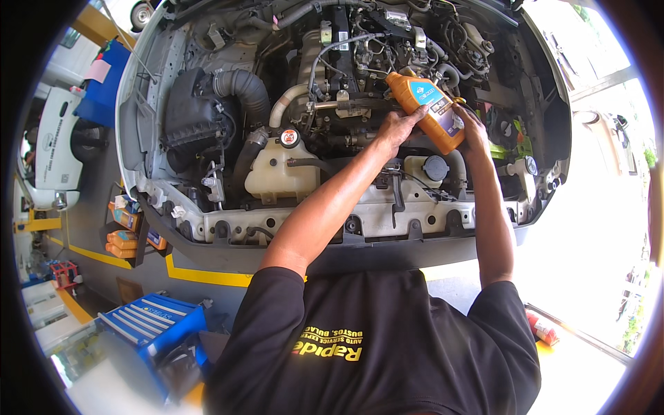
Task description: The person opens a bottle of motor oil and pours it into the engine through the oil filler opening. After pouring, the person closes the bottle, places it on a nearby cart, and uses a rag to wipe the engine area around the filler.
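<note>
An orange plastic motor oil bottle (426, 111) with a blue label slants over the engine (363, 62), its neck towards the far left. My left hand (398, 130) grips its lower left side, thumb on the label. On the opposite side, my right hand (473, 132) has its fingers against the bottle. A small yellow part (459, 101) shows by the right fingertips; I cannot tell whether it is a cap or a handle. The bottle's neck hides what lies right behind it, so I cannot tell whether the mouth touches the engine.
Nearer me are the white coolant reservoir (282, 168), radiator cap (436, 168) and front crossmember (384, 220). The black air filter box (192, 109) sits left. More oil bottles (123, 239) stand on a rack outside the bumper. A blue tool cabinet (155, 319) is behind left.
</note>
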Available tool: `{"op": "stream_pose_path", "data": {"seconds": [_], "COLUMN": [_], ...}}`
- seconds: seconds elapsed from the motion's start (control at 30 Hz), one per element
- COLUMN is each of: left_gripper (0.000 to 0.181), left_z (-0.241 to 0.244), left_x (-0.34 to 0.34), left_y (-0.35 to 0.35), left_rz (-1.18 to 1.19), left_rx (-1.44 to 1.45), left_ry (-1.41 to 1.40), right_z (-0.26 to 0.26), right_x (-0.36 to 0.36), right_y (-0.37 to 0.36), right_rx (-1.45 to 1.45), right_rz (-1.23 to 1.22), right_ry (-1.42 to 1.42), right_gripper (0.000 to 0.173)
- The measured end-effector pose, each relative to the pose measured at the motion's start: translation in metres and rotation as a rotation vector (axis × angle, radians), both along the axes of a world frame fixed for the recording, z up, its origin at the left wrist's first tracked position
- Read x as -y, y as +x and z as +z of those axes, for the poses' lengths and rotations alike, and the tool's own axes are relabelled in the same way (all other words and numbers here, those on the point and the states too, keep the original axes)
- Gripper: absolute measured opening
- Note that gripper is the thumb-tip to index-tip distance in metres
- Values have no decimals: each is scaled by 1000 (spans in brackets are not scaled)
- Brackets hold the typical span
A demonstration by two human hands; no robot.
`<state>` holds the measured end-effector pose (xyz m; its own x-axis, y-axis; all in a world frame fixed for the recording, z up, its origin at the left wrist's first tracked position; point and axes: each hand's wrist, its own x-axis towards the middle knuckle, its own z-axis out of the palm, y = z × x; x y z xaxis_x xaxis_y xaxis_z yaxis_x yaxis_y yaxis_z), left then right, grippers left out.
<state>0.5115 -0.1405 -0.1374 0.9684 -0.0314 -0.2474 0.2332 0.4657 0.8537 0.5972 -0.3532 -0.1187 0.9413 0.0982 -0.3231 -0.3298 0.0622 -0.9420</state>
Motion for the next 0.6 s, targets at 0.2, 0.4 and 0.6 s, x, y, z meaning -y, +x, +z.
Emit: {"op": "stream_pose_path", "data": {"seconds": [0.2,0.4,0.6], "left_gripper": [54,56,55], "left_z": [2,1,3], "left_x": [0,-1,0], "left_y": [-1,-2,-2], "left_rz": [4,5,13], "left_rx": [4,0,-2], "left_ry": [3,10,7], "right_z": [-1,6,8], "right_x": [0,-4,-4], "right_y": [0,-5,-6], "right_rx": [3,-5,7], "right_rz": [-2,-4,-2], "right_ry": [-6,24,19], "right_gripper": [54,51,51]}}
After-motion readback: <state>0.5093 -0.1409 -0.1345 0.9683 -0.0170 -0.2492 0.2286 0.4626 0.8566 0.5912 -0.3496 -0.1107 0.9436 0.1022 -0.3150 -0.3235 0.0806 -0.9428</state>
